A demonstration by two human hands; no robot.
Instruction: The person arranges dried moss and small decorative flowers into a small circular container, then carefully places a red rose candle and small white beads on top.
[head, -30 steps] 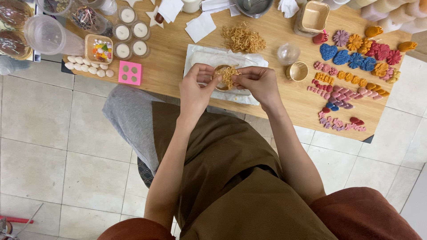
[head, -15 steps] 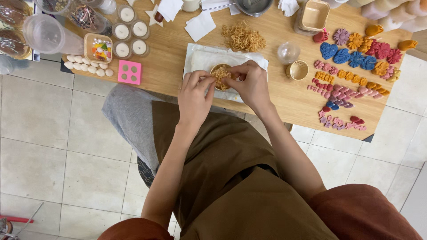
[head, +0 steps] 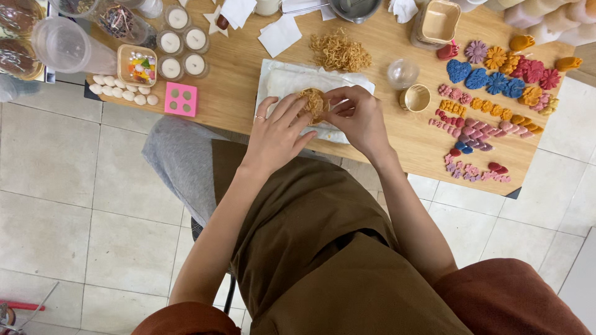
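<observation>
I sit at a wooden table (head: 236,87) and look straight down. Both hands meet over a white sheet (head: 282,77) at the table's near edge. Between them is a small round holder stuffed with tan straw-like shreds (head: 312,102). My left hand (head: 279,133) cups its left side, fingers spread around it, a ring on one finger. My right hand (head: 357,118) grips its right side, with the fingertips pressing on the shreds. A loose pile of the same shreds (head: 340,53) lies just beyond the sheet.
At the right lie rows of coloured flower, heart and shell shapes (head: 490,87), a clear half sphere (head: 402,72) and a gold tin (head: 415,97). At the left are a pink mould (head: 180,99), white pebbles (head: 123,92), small candles (head: 183,49) and plastic cups (head: 65,46).
Both hands have stayed on the shred-filled holder over the white sheet. They shifted it slightly toward the sheet's middle, and the fingers pressed closer around it.
</observation>
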